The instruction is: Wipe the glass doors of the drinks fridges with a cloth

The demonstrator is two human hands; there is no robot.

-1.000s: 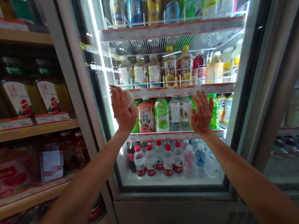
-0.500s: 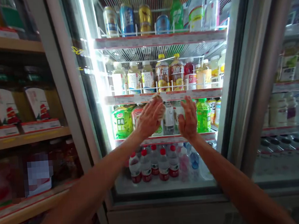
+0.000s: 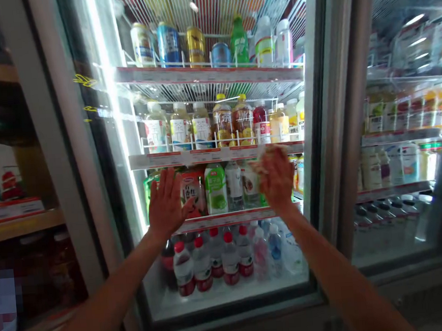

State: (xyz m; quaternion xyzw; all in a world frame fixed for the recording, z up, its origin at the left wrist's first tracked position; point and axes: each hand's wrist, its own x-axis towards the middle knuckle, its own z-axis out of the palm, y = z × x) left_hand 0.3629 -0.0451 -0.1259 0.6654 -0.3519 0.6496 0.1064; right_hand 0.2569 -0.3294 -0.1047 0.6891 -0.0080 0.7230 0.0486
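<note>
My left hand (image 3: 165, 204) lies open against the glass door (image 3: 231, 300) of a lit drinks fridge, fingers up and thumb out, with nothing in it. Behind it through the glass is a red-labelled drink (image 3: 193, 188). Further right, my right hand (image 3: 279, 184) presses a pale cloth (image 3: 262, 165) to the same glass, in front of the third shelf. This hand is smeared by motion, and much of the cloth is hidden behind it.
Cans and bottles line the fridge shelves, with red-capped bottles (image 3: 230, 261) at the bottom. A metal door frame (image 3: 344, 110) stands right, beside another fridge (image 3: 402, 192). Wooden shelves (image 3: 23, 227) with large bottles are at the left.
The cloth has passed from my left hand to my right as the hands met. My left hand then moved back left, my right stays rightward, and the view has turned right.
</note>
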